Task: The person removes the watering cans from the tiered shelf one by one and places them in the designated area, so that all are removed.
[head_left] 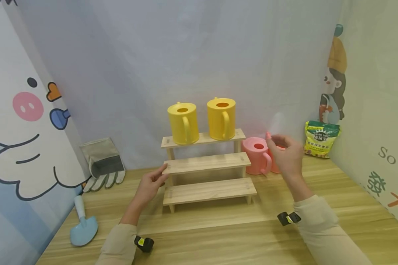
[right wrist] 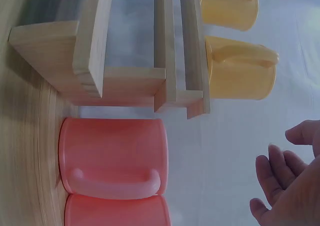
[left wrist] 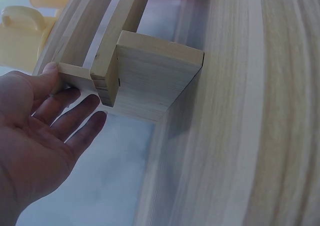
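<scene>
A three-tier wooden stand (head_left: 207, 163) is on the table, and my left hand (head_left: 150, 186) holds its left end by the middle tier. In the left wrist view the thumb of that hand (left wrist: 37, 131) lies over a board's end, fingers beneath. Two yellow watering cans, the left one (head_left: 175, 129) and the right one (head_left: 215, 123), sit on the top tier. Right of the stand, a pink watering can (head_left: 252, 160) touches a second pink can (right wrist: 117, 211). My right hand (right wrist: 295, 186) hovers above the pink cans, fingers loosely bent, holding nothing.
A grey-white work glove (head_left: 106, 162) leans on the back wall at left. Nearer the table's left edge lies a light blue hand trowel (head_left: 83, 232). A green and yellow bag (head_left: 321, 140) stands in the back right corner. Printed cloth walls close off the back and sides.
</scene>
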`<move>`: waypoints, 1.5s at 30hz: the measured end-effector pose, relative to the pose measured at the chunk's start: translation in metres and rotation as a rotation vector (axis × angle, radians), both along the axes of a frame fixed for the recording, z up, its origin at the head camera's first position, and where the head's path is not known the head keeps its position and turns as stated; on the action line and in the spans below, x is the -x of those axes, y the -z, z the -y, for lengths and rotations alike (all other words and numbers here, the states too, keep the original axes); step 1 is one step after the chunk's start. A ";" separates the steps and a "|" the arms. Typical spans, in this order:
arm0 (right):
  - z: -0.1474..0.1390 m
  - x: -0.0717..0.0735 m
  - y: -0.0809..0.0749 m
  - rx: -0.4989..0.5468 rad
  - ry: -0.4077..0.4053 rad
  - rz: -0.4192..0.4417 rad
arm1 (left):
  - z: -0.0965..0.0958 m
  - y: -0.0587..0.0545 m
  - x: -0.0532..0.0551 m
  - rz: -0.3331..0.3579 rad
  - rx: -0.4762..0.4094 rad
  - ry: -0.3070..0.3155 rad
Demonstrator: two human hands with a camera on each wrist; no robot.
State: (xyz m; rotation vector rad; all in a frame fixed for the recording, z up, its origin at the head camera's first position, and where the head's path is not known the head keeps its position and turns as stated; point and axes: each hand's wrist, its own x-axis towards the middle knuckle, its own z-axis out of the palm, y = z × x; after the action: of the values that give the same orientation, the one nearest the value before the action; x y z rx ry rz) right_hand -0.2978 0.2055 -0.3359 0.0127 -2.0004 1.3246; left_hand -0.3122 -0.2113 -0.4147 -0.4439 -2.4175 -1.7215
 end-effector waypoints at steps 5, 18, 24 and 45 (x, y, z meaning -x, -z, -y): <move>0.010 -0.003 0.001 -0.009 -0.039 -0.032 | -0.001 0.000 0.000 -0.001 0.006 -0.010; 0.042 0.003 -0.004 -0.001 -0.128 -0.121 | -0.001 -0.002 0.005 -0.017 0.004 -0.010; 0.052 0.008 -0.014 -0.015 -0.086 -0.076 | -0.001 0.001 0.005 -0.027 0.006 -0.010; 0.078 0.030 -0.027 0.026 -0.144 -0.146 | -0.001 -0.001 0.000 -0.007 -0.014 -0.003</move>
State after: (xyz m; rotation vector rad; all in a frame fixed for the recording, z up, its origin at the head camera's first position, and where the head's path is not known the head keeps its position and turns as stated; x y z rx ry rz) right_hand -0.3283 0.1270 -0.3089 0.2396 -1.8876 1.3977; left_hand -0.3117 -0.2105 -0.4138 -0.4432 -2.3985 -1.7321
